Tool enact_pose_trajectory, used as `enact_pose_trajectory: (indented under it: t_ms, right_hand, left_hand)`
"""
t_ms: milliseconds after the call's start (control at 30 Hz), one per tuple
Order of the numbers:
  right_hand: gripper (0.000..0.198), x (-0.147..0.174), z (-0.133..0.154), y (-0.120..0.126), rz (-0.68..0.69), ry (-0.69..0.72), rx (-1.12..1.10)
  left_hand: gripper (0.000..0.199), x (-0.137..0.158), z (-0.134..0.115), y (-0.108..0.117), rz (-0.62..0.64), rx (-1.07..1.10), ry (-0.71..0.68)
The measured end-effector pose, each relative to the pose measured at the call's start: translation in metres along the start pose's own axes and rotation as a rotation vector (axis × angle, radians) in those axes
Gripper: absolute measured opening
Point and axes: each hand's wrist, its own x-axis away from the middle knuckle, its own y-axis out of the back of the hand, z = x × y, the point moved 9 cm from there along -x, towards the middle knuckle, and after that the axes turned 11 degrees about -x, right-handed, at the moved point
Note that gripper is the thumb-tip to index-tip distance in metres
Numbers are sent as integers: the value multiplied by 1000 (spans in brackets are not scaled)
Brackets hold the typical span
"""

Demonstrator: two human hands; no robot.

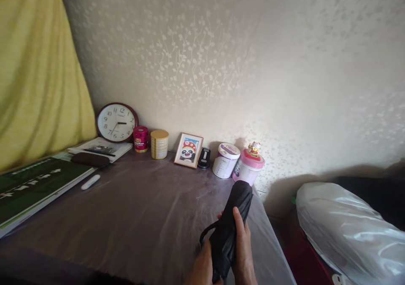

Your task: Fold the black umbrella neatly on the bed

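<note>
A folded black umbrella (228, 230) slants up over the front right of the table (142, 217), its wrist strap looping out to the left. My right hand (243, 247) wraps its right side, thumb lying along the cloth. Lower down, at the bottom edge of the view, my left hand (202, 266) is closed around the lower left part; most of its fingers are hidden behind the umbrella. Past the umbrella's far end stands a pink-lidded tub (248, 169) with a small lucky cat figure (254, 149) on top.
Along the wall stand a clock (117, 122), a pink can (141, 139), a yellow-lidded can (159, 145), a framed panda picture (188, 150), a black object (204, 158) and a white tub (225, 161). A green book (41, 188) lies left; a plastic-wrapped bundle (344, 230) sits right.
</note>
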Motion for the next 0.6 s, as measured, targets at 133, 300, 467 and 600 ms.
enact_pose_trajectory:
  t_ms: [133,300,467,600]
  right_hand:
    - [46,2,5,2,-44,46,-11]
    - [48,6,-7,-5,50,-182,-148]
    - [50,2,-3,1,29,-78,-70]
    - [55,1,6,14,-104,95,69]
  left_hand:
    - [91,-1,5,4,-7,-243,-1]
    - [92,2,-18,-1,160,149,-101]
    - [95,2,-9,-3,119,67,-27]
    - [96,2,3,-2,38,-320,18]
